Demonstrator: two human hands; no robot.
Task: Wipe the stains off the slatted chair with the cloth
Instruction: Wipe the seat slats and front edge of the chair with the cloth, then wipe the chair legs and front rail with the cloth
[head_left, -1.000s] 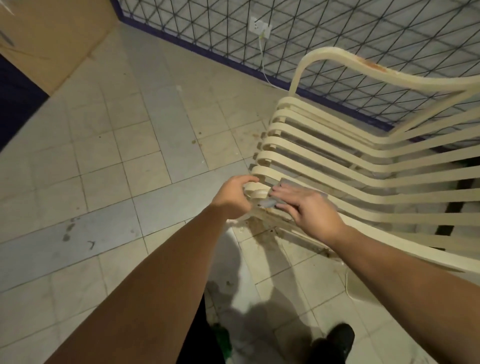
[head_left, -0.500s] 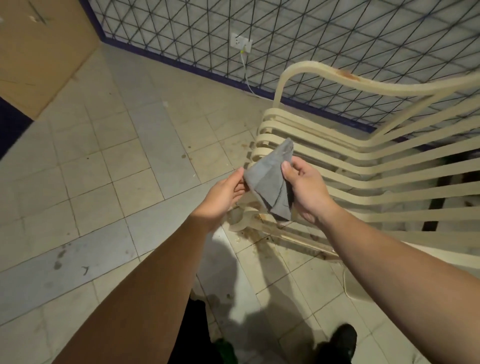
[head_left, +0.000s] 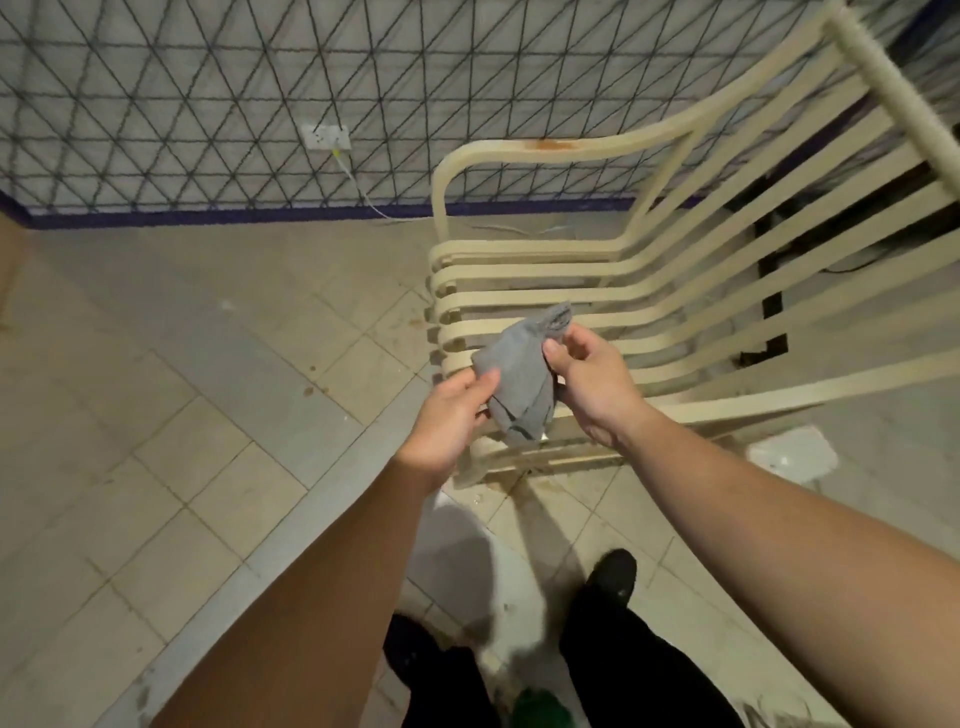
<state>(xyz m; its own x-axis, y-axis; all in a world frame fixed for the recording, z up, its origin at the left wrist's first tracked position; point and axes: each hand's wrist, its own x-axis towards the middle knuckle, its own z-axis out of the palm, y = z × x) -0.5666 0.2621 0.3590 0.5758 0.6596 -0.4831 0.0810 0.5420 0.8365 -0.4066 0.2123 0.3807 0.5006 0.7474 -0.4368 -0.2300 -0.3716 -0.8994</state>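
A cream slatted chair stands in front of me, with a rusty orange stain on its far armrest. A crumpled grey cloth hangs in the air above the chair's front left corner. My left hand pinches the cloth's left edge with thumb and fingers. My right hand grips its upper right side. Both hands are lifted clear of the slats.
Tiled floor with brown spots lies to the left. A wall with a diamond pattern carries a socket with a white cable. My dark shoes are below. A white scrap lies right of the chair.
The cloth has come up off the chair's front slat and is now held between both hands. My view has swung so the wall faces me.
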